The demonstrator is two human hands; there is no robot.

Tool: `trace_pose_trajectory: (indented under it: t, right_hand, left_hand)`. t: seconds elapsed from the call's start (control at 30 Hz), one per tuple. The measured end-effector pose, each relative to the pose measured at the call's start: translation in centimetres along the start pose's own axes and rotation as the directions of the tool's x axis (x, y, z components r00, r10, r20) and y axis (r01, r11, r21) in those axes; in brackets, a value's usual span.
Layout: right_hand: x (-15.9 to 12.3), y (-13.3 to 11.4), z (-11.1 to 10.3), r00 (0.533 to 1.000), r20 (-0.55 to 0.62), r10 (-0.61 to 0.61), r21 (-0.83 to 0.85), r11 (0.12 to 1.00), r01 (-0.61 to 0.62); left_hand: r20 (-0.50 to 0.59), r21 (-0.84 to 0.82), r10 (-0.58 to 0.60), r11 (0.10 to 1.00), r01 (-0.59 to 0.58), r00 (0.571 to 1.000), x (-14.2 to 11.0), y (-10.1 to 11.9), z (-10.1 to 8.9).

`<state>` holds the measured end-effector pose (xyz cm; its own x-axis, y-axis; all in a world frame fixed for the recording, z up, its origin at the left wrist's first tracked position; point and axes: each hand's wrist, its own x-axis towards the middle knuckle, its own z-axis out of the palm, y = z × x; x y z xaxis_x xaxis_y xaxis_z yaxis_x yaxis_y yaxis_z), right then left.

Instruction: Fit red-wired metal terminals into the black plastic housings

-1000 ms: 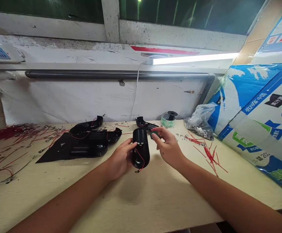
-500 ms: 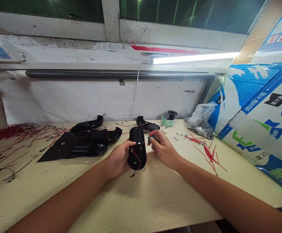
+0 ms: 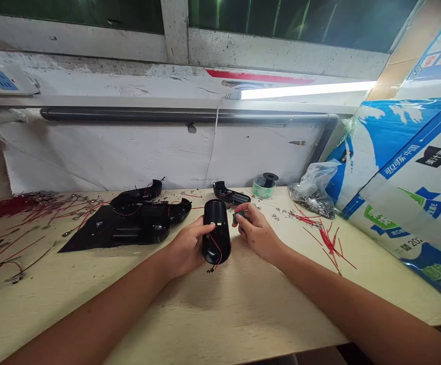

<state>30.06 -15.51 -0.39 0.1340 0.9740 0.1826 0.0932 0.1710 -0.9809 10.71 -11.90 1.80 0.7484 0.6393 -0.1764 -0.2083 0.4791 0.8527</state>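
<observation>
A glossy black plastic housing (image 3: 216, 238) with rounded ends is held above the table in my left hand (image 3: 188, 246), thumb on top of its near left side. A thin red wire (image 3: 216, 243) runs along the housing and hangs off its near end with a small dark tip. Just right of the housing, my right hand (image 3: 256, 228) pinches a small green piece (image 3: 238, 218), which the fingers partly cover; its exact kind cannot be made out. The green piece and the housing are apart.
More black housings (image 3: 140, 228) lie on a black sheet (image 3: 87, 238) at left, and another housing (image 3: 230, 193) lies behind. Red wires (image 3: 330, 241), a tape roll (image 3: 263, 187), a clear bag of metal parts (image 3: 315, 190) and a large blue-white carton (image 3: 403, 197) sit right. Wire bundles (image 3: 19, 208) spread far left.
The housing shifted slightly left and nearer, then a little back right. My right hand drew the green piece slightly down and left, staying beside the housing.
</observation>
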Motion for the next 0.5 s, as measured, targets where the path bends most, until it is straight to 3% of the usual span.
trace_pose_trajectory:
  t: [0.5]
  right_hand:
    - [0.52,0.58,-0.72,0.999,-0.009,-0.052,0.01,0.999,0.052]
  left_hand:
    - [-0.085,0.111,-0.005,0.994,0.015,0.996,-0.33,0.27,0.87]
